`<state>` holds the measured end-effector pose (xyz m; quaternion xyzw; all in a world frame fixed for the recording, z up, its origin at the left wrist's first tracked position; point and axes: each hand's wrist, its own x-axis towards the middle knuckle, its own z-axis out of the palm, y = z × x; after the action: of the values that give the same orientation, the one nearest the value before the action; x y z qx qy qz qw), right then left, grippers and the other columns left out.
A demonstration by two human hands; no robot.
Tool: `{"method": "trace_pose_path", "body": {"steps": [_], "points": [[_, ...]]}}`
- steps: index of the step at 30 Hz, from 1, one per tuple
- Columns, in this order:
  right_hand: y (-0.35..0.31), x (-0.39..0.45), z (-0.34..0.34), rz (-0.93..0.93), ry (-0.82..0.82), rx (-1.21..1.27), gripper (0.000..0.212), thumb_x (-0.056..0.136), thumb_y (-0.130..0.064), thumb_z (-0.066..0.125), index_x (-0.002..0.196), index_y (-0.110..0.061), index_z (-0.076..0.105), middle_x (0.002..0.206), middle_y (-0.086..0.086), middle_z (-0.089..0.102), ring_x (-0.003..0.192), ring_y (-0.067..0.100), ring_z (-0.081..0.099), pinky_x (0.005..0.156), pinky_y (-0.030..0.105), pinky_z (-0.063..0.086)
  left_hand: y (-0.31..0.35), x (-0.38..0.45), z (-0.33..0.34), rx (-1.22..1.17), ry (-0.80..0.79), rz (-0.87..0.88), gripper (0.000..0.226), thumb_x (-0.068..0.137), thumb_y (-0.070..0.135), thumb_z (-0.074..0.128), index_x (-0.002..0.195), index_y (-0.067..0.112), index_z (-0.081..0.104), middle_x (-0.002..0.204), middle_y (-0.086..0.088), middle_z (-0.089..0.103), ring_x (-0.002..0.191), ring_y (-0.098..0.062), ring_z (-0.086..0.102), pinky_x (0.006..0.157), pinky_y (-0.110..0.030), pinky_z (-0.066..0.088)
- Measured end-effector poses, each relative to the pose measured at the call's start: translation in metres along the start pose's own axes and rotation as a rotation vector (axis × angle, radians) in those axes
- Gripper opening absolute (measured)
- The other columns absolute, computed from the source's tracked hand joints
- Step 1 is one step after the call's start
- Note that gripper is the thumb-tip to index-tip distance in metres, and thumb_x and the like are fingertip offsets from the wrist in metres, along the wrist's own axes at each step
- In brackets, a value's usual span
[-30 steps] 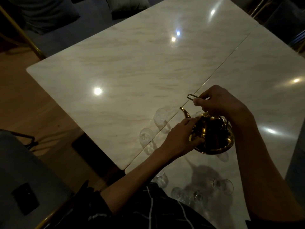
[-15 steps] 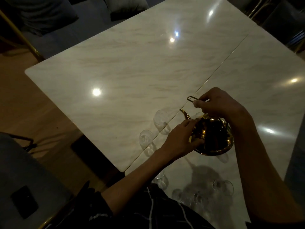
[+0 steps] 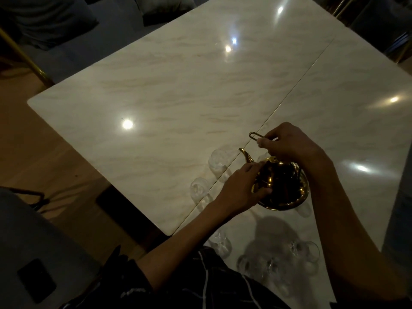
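Observation:
A shiny gold teapot (image 3: 283, 186) stands on the white marble table (image 3: 178, 97), its curved spout (image 3: 246, 156) pointing up and to the left. My left hand (image 3: 240, 189) is curled against the pot's left side, thumb on the lower body. Above the lid, my right hand (image 3: 289, 144) pinches a thin metal loop handle (image 3: 256, 136) that sticks out to the left of my fingers. What the loop is attached to is hidden under that hand.
Several clear glasses stand around the pot: two to its left (image 3: 218, 160) (image 3: 198, 187), and more near the front edge (image 3: 305, 253). A seam (image 3: 301, 81) runs diagonally across the table. Wooden floor lies left, a grey seat (image 3: 33, 253) at bottom left.
Almost nothing has moved. Both hands stay on the teapot and the loop; the view has shifted slightly.

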<state>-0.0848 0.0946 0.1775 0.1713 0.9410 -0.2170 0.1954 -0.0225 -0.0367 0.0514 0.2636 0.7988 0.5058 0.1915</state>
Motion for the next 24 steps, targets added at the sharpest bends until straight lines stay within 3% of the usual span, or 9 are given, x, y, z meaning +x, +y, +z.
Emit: {"method": "trace_pose_path", "body": {"steps": [5,10,14,19,24], "points": [[0.000,0.007,0.014,0.006,0.016,0.007,0.030,0.091,-0.034,0.062,0.105,-0.010,0.075,0.074,0.002,0.066,0.079,0.021,0.069,0.075,0.035,0.057,-0.010,-0.001,-0.003,0.008,-0.028,-0.011,0.075,0.093,0.040,0.070,0.156,0.019,0.035,0.153,-0.008,0.046,0.131,-0.025,0.054,0.101,-0.038,0.050],[0.001,0.013,0.031,0.022,0.020,0.046,0.031,0.090,-0.035,0.063,0.104,-0.010,0.075,0.081,0.009,0.070,0.080,0.024,0.070,0.079,0.043,0.059,-0.017,-0.007,-0.005,0.003,-0.048,-0.059,0.078,0.092,0.036,0.071,0.157,0.020,0.032,0.156,-0.006,0.043,0.134,-0.024,0.052,0.099,-0.034,0.046],[0.003,0.013,0.043,0.006,0.021,0.063,0.030,0.090,-0.036,0.062,0.101,-0.012,0.076,0.079,0.006,0.069,0.084,0.025,0.069,0.079,0.042,0.058,-0.020,-0.015,-0.005,0.018,-0.044,-0.112,0.078,0.092,0.036,0.072,0.157,0.020,0.031,0.157,-0.005,0.041,0.137,-0.025,0.049,0.103,-0.036,0.044],[0.013,0.005,0.057,-0.011,0.012,0.083,0.031,0.089,-0.040,0.061,0.101,-0.015,0.077,0.099,0.009,0.072,0.090,0.023,0.069,0.080,0.045,0.059,-0.025,-0.028,0.000,0.078,-0.058,-0.145,0.080,0.093,0.038,0.069,0.158,0.018,0.028,0.161,-0.005,0.036,0.143,-0.027,0.043,0.108,-0.040,0.042],[0.023,-0.012,0.073,-0.059,-0.004,0.083,0.033,0.089,-0.044,0.061,0.101,-0.017,0.077,0.086,0.006,0.074,0.081,0.020,0.071,0.079,0.041,0.059,-0.029,-0.042,0.009,0.094,-0.053,-0.180,0.078,0.093,0.040,0.070,0.157,0.019,0.031,0.158,-0.005,0.040,0.139,-0.027,0.047,0.105,-0.041,0.046]]}}
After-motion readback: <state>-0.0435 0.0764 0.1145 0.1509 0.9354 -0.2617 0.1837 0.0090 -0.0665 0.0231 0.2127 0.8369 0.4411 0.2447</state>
